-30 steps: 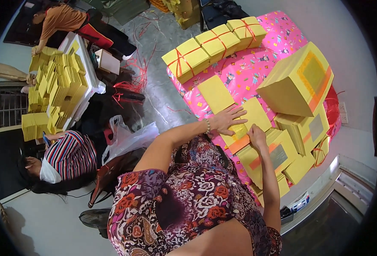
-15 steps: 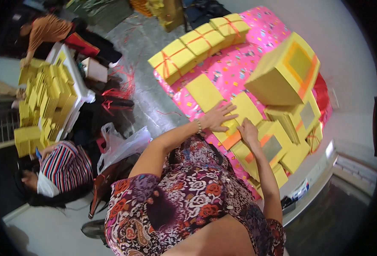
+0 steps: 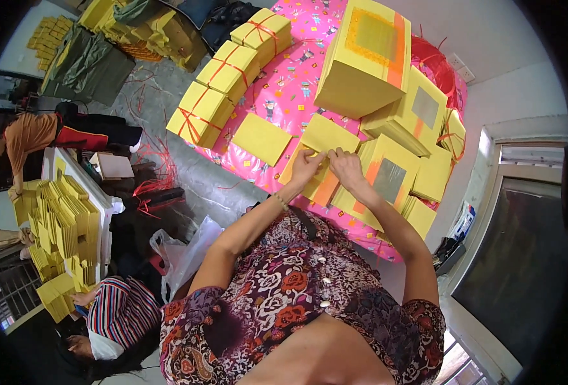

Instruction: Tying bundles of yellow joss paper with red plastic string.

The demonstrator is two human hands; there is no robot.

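Note:
My left hand (image 3: 305, 168) and my right hand (image 3: 347, 171) meet over a yellow paper sheet (image 3: 329, 134) in front of me. The fingertips of both are pinched together at its near edge, side by side. Under them lies yellow paper with an orange band (image 3: 327, 188), partly covered by my hands. Just right of my right hand is a stack of yellow paper with a silver square (image 3: 390, 181). A flat yellow piece (image 3: 262, 139) lies on the pink patterned cover, left of my hands.
A tall yellow paper stack (image 3: 354, 80) rises behind my hands. Bundles tied with red string (image 3: 201, 115) line the left edge of the pink cover (image 3: 272, 106). At left, two people work at a white table (image 3: 104, 205) heaped with yellow paper. A plastic bag (image 3: 191, 253) is nearby.
My left hand, spread flat on the paper before, has drawn in and now pinches beside my right hand. The view has shifted, showing more of the room at the far left.

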